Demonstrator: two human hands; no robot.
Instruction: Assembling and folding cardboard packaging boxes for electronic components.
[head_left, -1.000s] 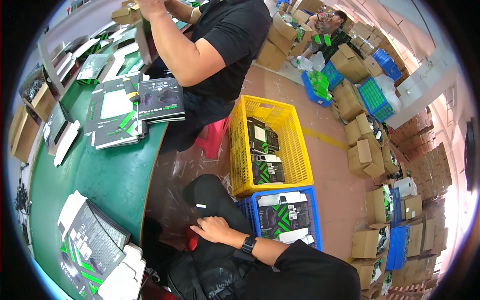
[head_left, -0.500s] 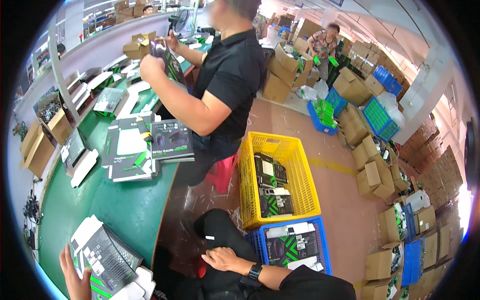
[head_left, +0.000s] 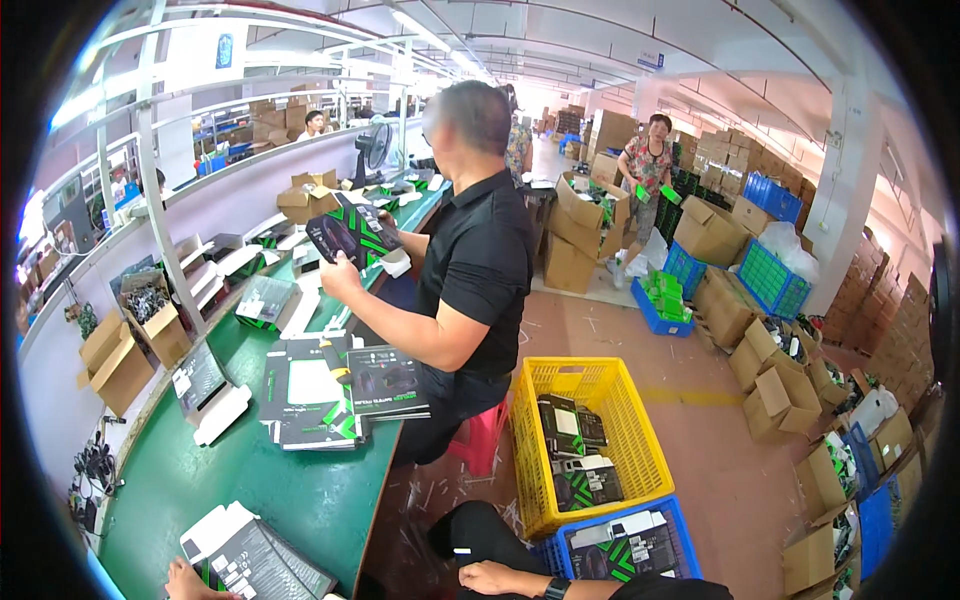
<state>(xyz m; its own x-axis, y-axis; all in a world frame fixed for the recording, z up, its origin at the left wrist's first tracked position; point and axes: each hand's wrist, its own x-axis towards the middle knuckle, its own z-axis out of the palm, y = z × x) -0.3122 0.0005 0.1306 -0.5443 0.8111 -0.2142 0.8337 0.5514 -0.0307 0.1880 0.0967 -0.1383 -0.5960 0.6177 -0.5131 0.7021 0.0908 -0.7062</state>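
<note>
My left hand (head_left: 188, 584) is at the lower edge, partly cut off, beside the near-left corner of a flattened black carton with green stripes and white flaps (head_left: 262, 562). Its fingers look apart; whether they touch the carton I cannot tell. My right hand (head_left: 488, 577) lies loosely on my dark-trousered leg, holding nothing, with a black watch (head_left: 556, 588) on the wrist. Farther along the green table (head_left: 300, 480) is a stack of similar flat cartons (head_left: 385, 385), with a yellow-and-black tool (head_left: 336, 362) on top.
A co-worker in a black shirt (head_left: 485, 260) holds a black-and-green carton (head_left: 352, 232). On the floor to my right stand a yellow crate (head_left: 655, 455) and a blue crate (head_left: 688, 540), both holding cartons. Cardboard boxes (head_left: 783, 400) line the right side.
My view has tilted up, so things sit lower in it. My left hand has come down toward the carton's near corner. The co-worker has turned their carton to show its printed face.
</note>
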